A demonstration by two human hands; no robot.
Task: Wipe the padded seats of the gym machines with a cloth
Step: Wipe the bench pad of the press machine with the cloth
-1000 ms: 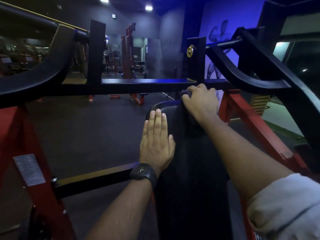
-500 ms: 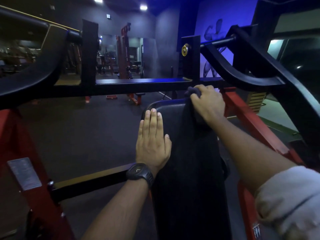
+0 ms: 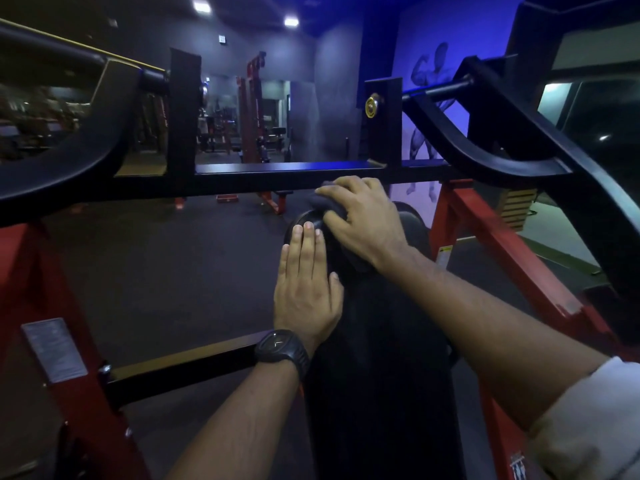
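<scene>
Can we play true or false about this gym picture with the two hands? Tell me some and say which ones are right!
1. The left hand lies flat on the black pad. True.
2. The cloth under the right hand is bright yellow. False: it is dark.
3. A black watch sits on the left wrist. True.
4. The machine's legs are green. False: they are red.
</scene>
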